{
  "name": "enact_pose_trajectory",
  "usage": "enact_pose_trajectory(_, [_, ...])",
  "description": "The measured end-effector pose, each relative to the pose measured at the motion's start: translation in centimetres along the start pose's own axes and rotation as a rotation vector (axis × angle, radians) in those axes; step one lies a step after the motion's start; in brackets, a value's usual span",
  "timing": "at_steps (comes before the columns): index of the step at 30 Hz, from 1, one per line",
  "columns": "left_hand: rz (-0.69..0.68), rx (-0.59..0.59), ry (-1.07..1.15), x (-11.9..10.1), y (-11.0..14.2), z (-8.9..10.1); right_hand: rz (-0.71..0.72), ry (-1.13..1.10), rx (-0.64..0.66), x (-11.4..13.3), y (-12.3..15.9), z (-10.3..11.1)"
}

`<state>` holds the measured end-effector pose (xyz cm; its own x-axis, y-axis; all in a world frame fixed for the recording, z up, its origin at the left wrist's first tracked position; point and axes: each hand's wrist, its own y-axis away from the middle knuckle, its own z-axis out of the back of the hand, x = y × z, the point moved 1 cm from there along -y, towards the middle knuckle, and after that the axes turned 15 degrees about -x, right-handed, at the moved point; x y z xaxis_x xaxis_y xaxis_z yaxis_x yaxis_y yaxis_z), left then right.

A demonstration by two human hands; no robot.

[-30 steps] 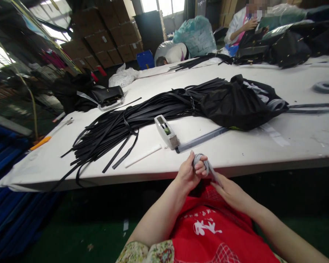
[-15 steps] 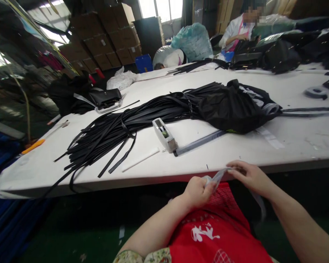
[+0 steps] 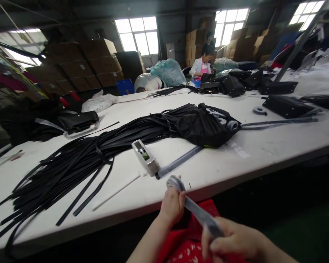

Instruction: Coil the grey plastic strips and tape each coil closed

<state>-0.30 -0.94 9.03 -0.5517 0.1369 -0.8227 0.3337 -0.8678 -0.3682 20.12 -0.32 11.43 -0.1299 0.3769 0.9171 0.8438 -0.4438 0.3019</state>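
Observation:
A coiled grey strap [image 3: 174, 182], apparently wrapped in clear film, sticks up out of my left hand [image 3: 171, 206], whose fingers are closed around it at the front edge of the table. From the coil a flat length runs down to the right into my right hand [image 3: 230, 237], closed on it in front of the red apron; blur softens the fingers there. Just beyond the coil stands a white tape dispenser [image 3: 146, 157]. A film-covered grey strip [image 3: 178, 162] lies flat beside the dispenser.
A long bundle of black straps [image 3: 79, 157] crosses the white table [image 3: 203, 171]. A black bag [image 3: 203, 128] holding grey coils sits at its right end. A white stick [image 3: 116, 193] lies near the front edge. Black handbags [image 3: 287, 106] and a seated person [image 3: 201, 67] are farther back.
The view has swung to the right. My left hand has risen with the strap, its coil now showing; my right hand has come down and nearer, with a straight length stretched between them.

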Motion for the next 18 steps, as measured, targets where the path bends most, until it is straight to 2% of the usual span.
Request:
enact_pose_trajectory(2, [-0.113, 0.224, -0.113, -0.1, 1.3, -0.1, -0.008, -0.072, -0.228, 0.8, 0.8, 2.9])
enact_pose_trajectory(3, [-0.094, 0.328, -0.109, -0.4, 1.8, -0.1, 0.005, -0.022, -0.382, 1.0, 0.9, 4.7])
enact_pose_trajectory(4, [-0.014, 0.402, -0.062, -0.8, 2.2, 0.0, 0.019, 0.091, -0.520, 1.1, 0.8, 6.4])
enact_pose_trajectory(5, [0.126, 0.448, 0.032, -1.2, 2.4, 0.0, 0.059, 0.253, -0.647, 1.0, 0.6, 8.0])
enact_pose_trajectory(7, [0.454, 0.500, 0.318, -1.9, 2.3, 0.2, 0.190, 0.607, -0.806, 0.4, -0.2, 10.4])
enact_pose_trajectory(9, [0.701, 0.533, 0.617, -2.4, 1.8, 0.5, 0.313, 0.841, -0.814, -0.7, -1.1, 11.2])
enact_pose_trajectory(12, [0.879, 0.554, 0.911, -2.7, 0.7, 1.3, 0.322, 0.914, -0.621, -3.0, -2.3, 10.0])
enact_pose_trajectory(15, [0.953, 0.395, 1.110, -2.8, -0.8, 2.4, 0.273, 0.854, -0.450, -4.6, -3.5, 7.0])
enact_pose_trajectory(18, [0.946, 0.142, 1.210, -2.8, -2.6, 3.6, 0.212, 0.749, -0.418, -4.9, -4.1, 3.5])
